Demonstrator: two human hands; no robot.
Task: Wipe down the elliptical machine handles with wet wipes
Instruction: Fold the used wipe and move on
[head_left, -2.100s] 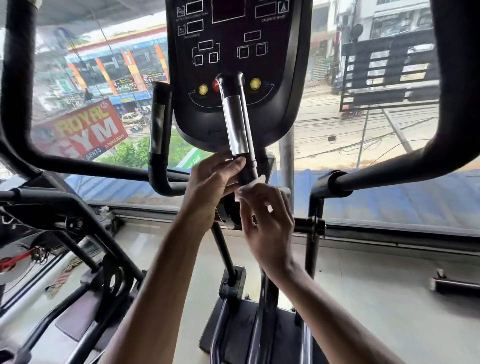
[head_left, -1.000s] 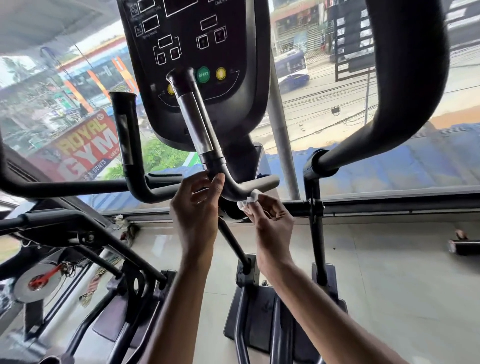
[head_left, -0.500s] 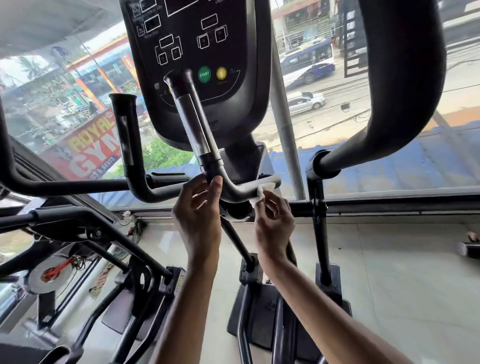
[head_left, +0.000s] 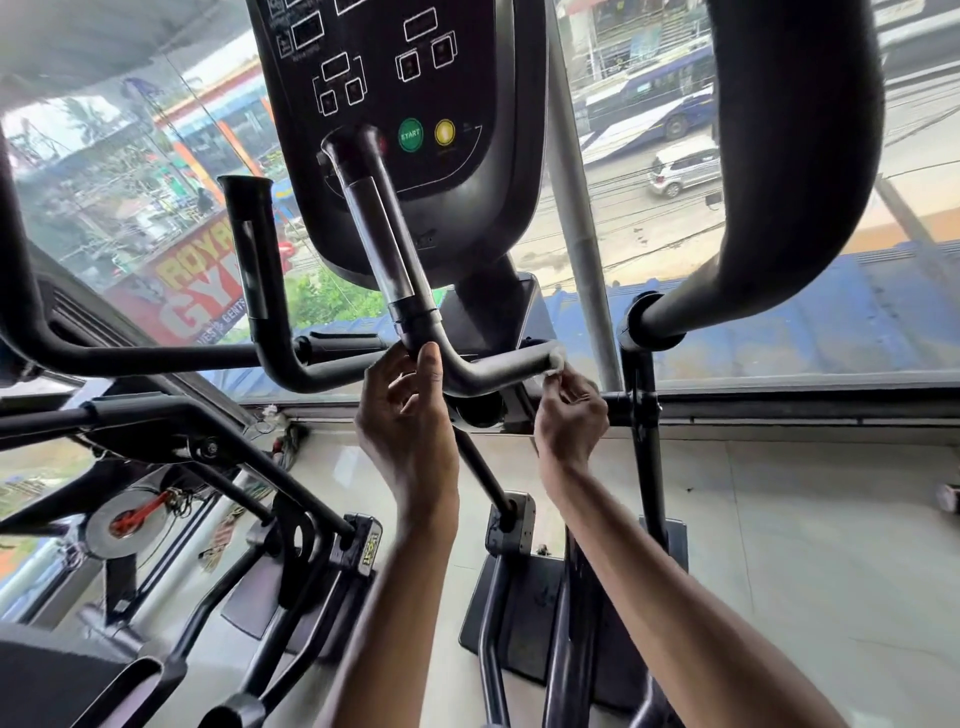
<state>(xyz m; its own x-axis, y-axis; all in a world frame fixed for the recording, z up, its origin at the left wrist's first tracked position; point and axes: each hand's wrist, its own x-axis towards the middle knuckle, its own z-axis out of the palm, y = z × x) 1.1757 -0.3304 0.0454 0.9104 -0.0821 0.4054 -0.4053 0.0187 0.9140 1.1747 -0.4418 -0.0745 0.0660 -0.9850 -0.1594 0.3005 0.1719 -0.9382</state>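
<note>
**Inspector:** Item under inspection?

**Assistant:** The wet wipe (head_left: 555, 362). It is a small white wad pressed to the far right end of the horizontal run of the inner handle (head_left: 498, 368), below the console (head_left: 405, 104).

**Inspector:** Change noted?

**Assistant:** Two seconds ago the wipe sits at the foot of the upright grip. Since then it travels round the bend and out along the run, and it now reaches the end.

**Inspector:** Hands?

**Assistant:** The right hand (head_left: 571, 415) pinches the wipe between thumb and fingertips. The left hand (head_left: 405, 410) holds the same handle at the bend, thumb in front and fingers curled behind, just under the collar. That hold is unchanged.

**Inspector:** Meaning for the task?

**Assistant:** In my judgement this handle's lower stretch is covered. Whether the upright grip is wiped, I cannot tell. Neither hand touches the second inner handle (head_left: 254, 249) at the left or the big swing arm (head_left: 779, 156) at the right, and both likely remain to do.
</note>
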